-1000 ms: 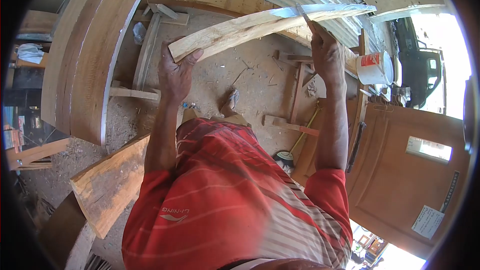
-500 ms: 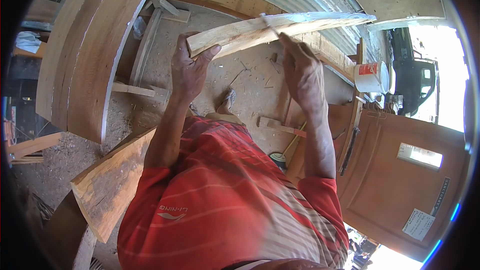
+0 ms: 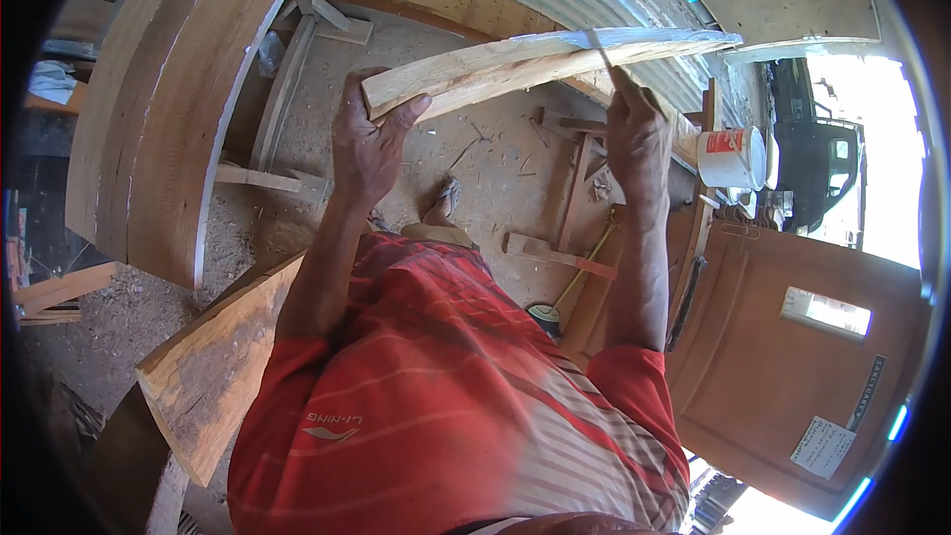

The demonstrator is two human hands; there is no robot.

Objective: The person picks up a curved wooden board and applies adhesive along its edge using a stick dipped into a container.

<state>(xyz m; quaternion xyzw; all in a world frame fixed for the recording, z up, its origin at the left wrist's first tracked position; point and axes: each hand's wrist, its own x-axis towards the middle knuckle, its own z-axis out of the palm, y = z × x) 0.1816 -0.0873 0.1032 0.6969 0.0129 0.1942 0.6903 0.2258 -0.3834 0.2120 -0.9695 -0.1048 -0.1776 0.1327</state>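
Observation:
My left hand (image 3: 369, 149) is closed around the near end of a long wooden board (image 3: 475, 77), thumb on one side and fingers behind. The board is held up across my front, its far end pointing right. Along its upper edge lies a pale, wet-looking coating (image 3: 654, 37), whitish to bluish. In my right hand (image 3: 637, 134) is a thin flat stick (image 3: 600, 50), whose tip touches the coated edge past the board's middle. What is on the stick's tip is too small to make out.
Large curved wooden panels (image 3: 168, 89) stand at the left. A rough plank (image 3: 223, 367) is beside my left elbow. At right are a white bucket (image 3: 731, 158) and a brown door (image 3: 783, 337). A wooden mallet-like tool (image 3: 560, 255) lies low, above a floor with scraps.
My right hand has moved to the right with the stick, along the board's edge toward its far end. My left hand keeps its grip, with only a slight shift of the view.

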